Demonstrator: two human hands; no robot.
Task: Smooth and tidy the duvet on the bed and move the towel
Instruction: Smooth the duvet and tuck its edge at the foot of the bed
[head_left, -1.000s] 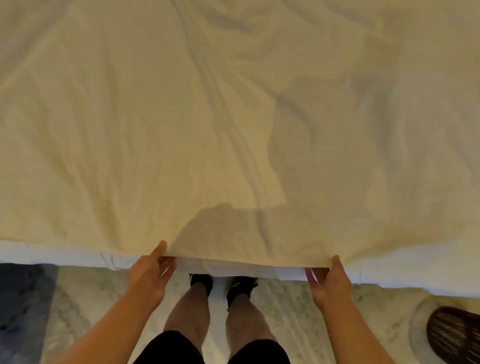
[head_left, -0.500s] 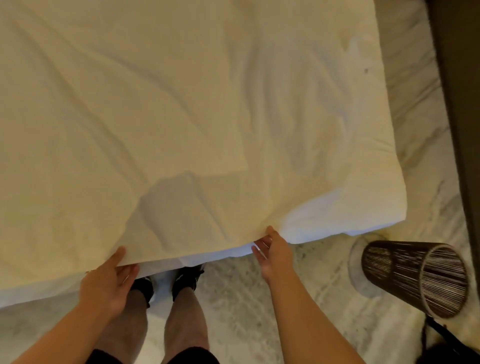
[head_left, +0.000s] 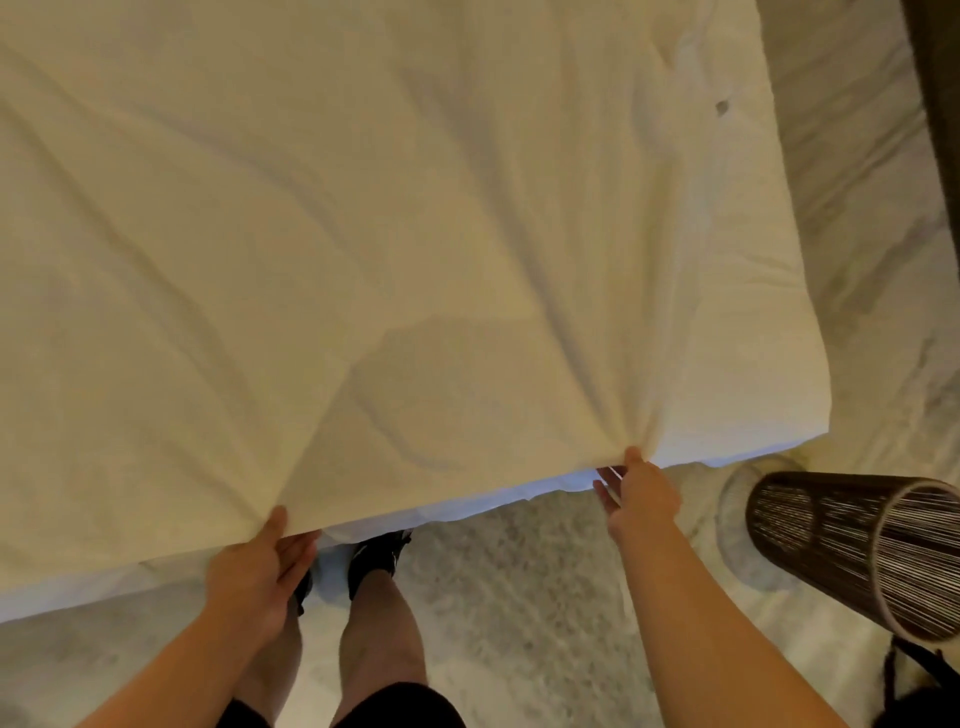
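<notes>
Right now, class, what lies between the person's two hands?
In the head view, the duvet hem spans from left hand to right hand, with shoes on the floor below.

Dim warm light, soft shadow on duvet (head_left: 415, 234), wide-angle distortion

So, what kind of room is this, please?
Most likely a bedroom, perhaps in a hotel. A bed with a white duvet fills the view, both hands pinch its near edge, and a dark ribbed lampshade stands on the pale marble-like floor beside the bed.
</notes>
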